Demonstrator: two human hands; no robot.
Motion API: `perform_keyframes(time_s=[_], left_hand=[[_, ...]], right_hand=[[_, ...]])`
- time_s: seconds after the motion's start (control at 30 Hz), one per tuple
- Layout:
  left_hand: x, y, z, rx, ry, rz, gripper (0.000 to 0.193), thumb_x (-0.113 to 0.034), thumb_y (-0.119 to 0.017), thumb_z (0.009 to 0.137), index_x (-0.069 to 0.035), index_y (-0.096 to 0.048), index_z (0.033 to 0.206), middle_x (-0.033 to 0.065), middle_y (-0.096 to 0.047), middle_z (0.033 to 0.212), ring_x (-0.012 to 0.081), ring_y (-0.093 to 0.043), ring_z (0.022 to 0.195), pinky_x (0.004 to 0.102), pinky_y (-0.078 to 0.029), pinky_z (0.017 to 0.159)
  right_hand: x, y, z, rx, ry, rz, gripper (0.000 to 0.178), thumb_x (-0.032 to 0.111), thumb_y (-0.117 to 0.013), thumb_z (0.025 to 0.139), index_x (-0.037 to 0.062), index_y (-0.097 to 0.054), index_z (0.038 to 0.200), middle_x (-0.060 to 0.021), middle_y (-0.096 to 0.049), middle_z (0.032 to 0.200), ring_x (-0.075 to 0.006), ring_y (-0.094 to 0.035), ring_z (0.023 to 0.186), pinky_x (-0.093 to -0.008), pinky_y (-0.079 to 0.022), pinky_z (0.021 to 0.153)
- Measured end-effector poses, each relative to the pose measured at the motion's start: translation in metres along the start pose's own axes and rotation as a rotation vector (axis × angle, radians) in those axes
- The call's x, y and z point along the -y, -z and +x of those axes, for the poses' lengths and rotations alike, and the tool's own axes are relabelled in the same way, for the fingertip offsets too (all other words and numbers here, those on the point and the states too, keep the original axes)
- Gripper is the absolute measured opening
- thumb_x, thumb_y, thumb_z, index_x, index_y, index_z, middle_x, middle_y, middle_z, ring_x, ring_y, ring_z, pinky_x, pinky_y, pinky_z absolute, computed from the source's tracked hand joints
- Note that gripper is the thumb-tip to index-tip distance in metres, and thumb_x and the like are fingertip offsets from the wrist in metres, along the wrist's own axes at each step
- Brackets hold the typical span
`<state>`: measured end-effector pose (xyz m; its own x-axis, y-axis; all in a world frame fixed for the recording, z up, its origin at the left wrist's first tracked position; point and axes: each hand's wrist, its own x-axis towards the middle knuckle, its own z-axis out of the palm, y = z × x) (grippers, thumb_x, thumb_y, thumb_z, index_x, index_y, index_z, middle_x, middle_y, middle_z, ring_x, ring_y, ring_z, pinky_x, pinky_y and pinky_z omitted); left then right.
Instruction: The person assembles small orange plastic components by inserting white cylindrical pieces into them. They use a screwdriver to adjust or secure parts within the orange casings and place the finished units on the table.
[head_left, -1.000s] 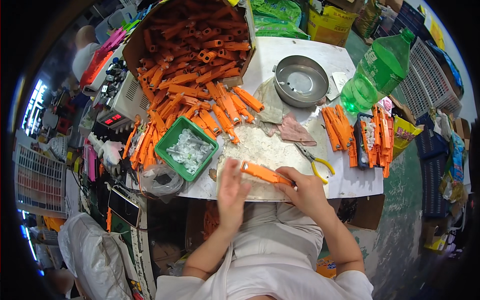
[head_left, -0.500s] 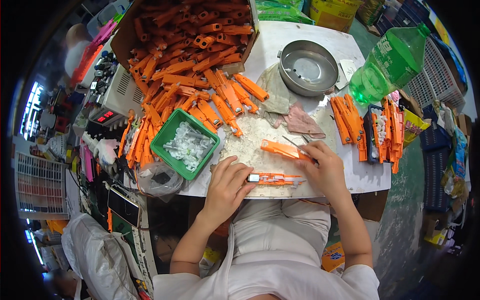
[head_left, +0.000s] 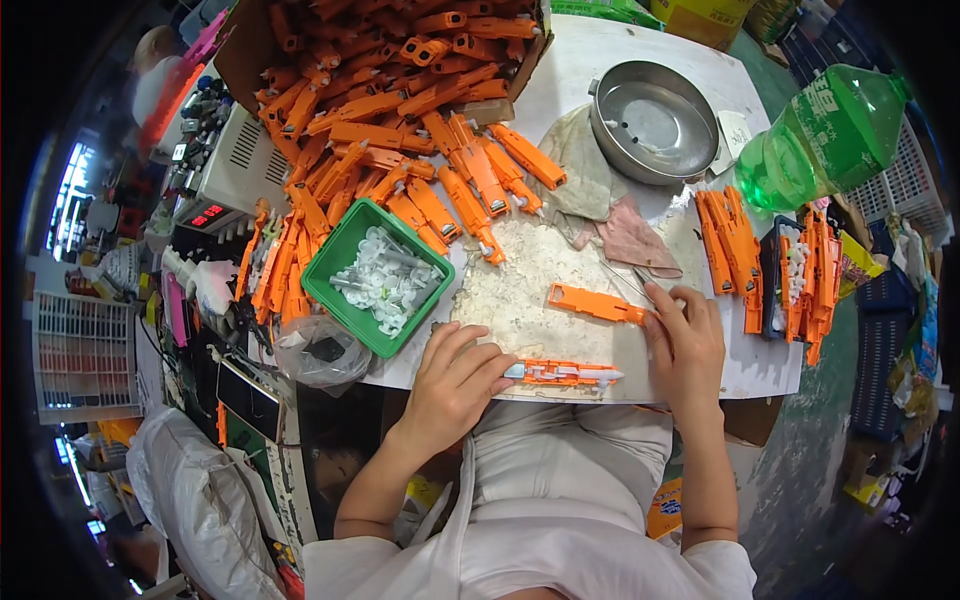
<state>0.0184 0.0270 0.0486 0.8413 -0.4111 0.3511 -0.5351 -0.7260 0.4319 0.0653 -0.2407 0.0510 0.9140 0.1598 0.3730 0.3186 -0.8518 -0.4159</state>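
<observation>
My left hand [head_left: 455,380] has its thumb and fingers closed at the left end of an orange plastic shell half [head_left: 570,373], which lies open side up at the table's front edge with pale parts inside. My right hand [head_left: 688,335] is bent over the right end of a second orange shell half [head_left: 590,302], its thumb against that end. Thin metal tweezers [head_left: 627,281] run beneath the right index fingertip; whether the finger presses them is unclear. A green tray [head_left: 375,345] of small translucent white plastic parts [head_left: 385,275] stands beyond my left hand.
A box of orange pieces [head_left: 390,60] spills toward the tray. Further back stand a metal bowl [head_left: 700,160], cloths [head_left: 640,240] and a green bottle [head_left: 835,130]. Orange pieces [head_left: 735,250] and a dark bin [head_left: 775,290] line the right side. A clear plastic bag [head_left: 320,355] sits left.
The view has shifted, moving the scene rightward. My right hand has drawn slightly right, uncovering more of the upper orange shell half's end. My left hand stays at the lower shell half.
</observation>
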Motion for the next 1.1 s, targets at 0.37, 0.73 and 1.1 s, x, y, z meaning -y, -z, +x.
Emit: perform_keyframes(time_s=[0.37, 0.73, 1.1], left_hand=[[-0.005, -0.003, -0.004, -0.038, -0.047, 0.040, 0.035, -0.024, -0.074, 0.072, -0.013, -0.065, 0.104, 0.0047, -0.057, 0.108, 0.0280, -0.050, 0.111, 0.0495, -0.036, 0.099], [0.013, -0.042, -0.037, -0.521, -0.028, 0.084, 0.044, -0.055, -0.051, 0.088, -0.018, -0.066, 0.106, 0.0024, -0.053, 0.112, 0.0242, -0.036, 0.120, 0.0525, -0.028, 0.105], [0.007, -0.037, -0.029, -0.281, -0.132, 0.310, 0.048, -0.066, -0.042, 0.085, -0.032, -0.067, 0.108, -0.0004, -0.051, 0.119, 0.0202, -0.028, 0.128, 0.0532, -0.021, 0.109]], right_hand=[[0.044, -0.012, -0.022, 0.070, 0.286, 0.235, 0.029, 0.017, -0.075, 0.070, 0.0133, -0.065, 0.097, -0.0017, -0.056, 0.102, -0.0254, -0.048, 0.102, -0.0437, -0.036, 0.088], [0.028, -0.036, -0.047, -0.195, 0.366, 0.133, 0.017, 0.030, -0.064, 0.083, 0.0160, -0.069, 0.092, 0.0029, -0.061, 0.087, -0.0189, -0.051, 0.096, -0.0447, -0.028, 0.100], [0.030, -0.036, -0.045, -0.152, 0.386, 0.121, 0.019, 0.032, -0.065, 0.082, 0.0161, -0.069, 0.090, 0.0029, -0.061, 0.087, -0.0185, -0.051, 0.097, -0.0443, -0.029, 0.099]])
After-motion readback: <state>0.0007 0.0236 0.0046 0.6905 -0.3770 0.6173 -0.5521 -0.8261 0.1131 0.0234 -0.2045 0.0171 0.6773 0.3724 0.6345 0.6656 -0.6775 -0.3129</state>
